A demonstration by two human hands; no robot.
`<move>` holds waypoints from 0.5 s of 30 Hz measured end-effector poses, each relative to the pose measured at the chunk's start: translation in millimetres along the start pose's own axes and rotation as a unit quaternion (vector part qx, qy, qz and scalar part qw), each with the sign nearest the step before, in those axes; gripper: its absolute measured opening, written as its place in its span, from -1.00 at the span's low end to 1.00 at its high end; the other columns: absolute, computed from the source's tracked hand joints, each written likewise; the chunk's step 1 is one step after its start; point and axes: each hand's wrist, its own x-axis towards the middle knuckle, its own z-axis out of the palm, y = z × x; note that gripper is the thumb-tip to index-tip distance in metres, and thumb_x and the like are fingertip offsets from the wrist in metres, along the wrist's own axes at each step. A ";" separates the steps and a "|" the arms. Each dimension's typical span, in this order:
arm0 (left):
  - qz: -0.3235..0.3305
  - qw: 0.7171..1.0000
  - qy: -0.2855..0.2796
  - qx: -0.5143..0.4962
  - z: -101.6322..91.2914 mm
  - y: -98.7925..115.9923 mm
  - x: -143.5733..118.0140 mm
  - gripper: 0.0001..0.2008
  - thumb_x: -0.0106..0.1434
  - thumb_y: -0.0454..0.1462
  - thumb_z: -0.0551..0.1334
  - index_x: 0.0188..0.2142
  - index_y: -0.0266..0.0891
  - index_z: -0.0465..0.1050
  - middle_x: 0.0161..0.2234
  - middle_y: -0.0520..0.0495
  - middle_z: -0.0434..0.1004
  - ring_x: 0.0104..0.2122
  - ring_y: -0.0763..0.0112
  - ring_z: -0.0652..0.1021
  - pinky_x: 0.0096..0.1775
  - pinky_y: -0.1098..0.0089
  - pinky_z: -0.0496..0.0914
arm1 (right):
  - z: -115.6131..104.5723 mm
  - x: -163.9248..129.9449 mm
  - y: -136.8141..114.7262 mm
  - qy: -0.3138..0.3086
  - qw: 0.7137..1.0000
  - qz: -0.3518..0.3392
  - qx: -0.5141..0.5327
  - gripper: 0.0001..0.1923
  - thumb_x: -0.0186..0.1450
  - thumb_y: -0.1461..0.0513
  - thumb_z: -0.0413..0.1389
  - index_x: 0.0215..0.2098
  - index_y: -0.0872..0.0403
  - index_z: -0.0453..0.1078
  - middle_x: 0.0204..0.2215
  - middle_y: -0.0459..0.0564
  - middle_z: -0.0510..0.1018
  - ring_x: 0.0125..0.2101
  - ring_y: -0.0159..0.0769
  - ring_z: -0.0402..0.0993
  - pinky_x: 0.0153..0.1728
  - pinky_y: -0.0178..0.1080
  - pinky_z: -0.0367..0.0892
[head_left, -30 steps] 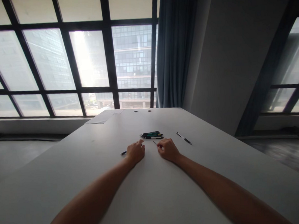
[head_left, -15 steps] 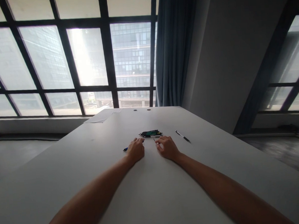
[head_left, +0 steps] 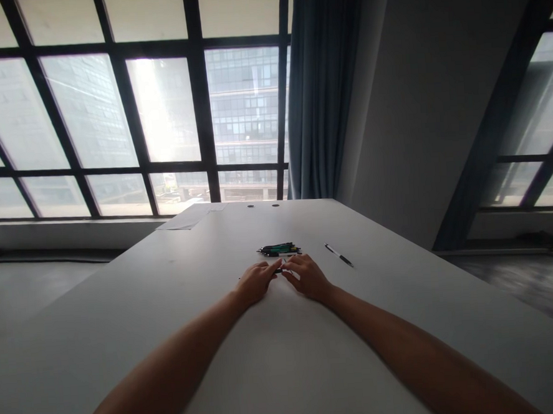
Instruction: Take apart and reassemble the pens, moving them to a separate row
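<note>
My left hand (head_left: 256,280) is closed around a pen (head_left: 278,271), whose dark end points to the right between the two hands. Most of its barrel is hidden under my fingers. My right hand (head_left: 309,276) has its thumb and fingers pinched close to that end. A thin, small piece shows at its fingertips, too small to name. Just beyond both hands lies a bunch of pens (head_left: 279,250), dark with green parts. To the right of it, one white and black pen (head_left: 339,255) rests alone at a slant.
The white table (head_left: 230,372) stretches away toward the windows. Flat sheets of paper (head_left: 184,221) lie at its far left edge. Two round dark spots (head_left: 275,205) show at the far end. A blue curtain (head_left: 319,104) hangs behind, beside a grey pillar (head_left: 420,111).
My left hand has moved right and turned, bringing the pen's end up to my right fingertips. My right hand has shifted slightly nearer. The bunch and the lone pen stay put.
</note>
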 end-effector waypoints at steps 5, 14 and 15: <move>-0.060 0.998 -0.001 0.004 -6.4 6.4 -1.5 -0.66 0.37 -0.18 0.05 0.09 -0.13 0.34 -0.14 -0.14 0.54 -0.15 0.29 0.52 -0.08 0.31 0.40 | 3.5 -0.1 0.2 0.013 0.996 0.081 0.017 -0.86 0.33 0.24 0.04 -0.25 0.09 0.44 -0.27 0.03 0.53 -0.22 -0.25 0.41 -0.17 -0.21 0.18; -0.253 0.966 -0.005 0.049 -16.3 4.6 -0.8 -0.79 0.30 -0.22 0.11 -0.10 -0.10 0.41 -0.12 -0.03 0.53 -0.20 0.31 0.53 -0.19 0.34 0.39 | 6.3 -0.6 19.2 0.124 0.948 0.284 0.070 -0.80 0.27 0.24 -0.04 -0.25 0.10 0.40 -0.33 -0.03 0.52 -0.41 -0.34 0.39 -0.31 -0.30 0.24; -0.275 0.960 -0.005 0.053 -16.4 1.2 -1.0 -0.81 0.28 -0.22 0.13 -0.12 -0.11 0.41 -0.13 -0.03 0.53 -0.21 0.30 0.53 -0.20 0.34 0.39 | 5.5 -1.5 22.4 0.134 0.939 0.309 0.072 -0.79 0.27 0.23 -0.05 -0.26 0.09 0.40 -0.33 -0.03 0.52 -0.42 -0.34 0.39 -0.33 -0.31 0.24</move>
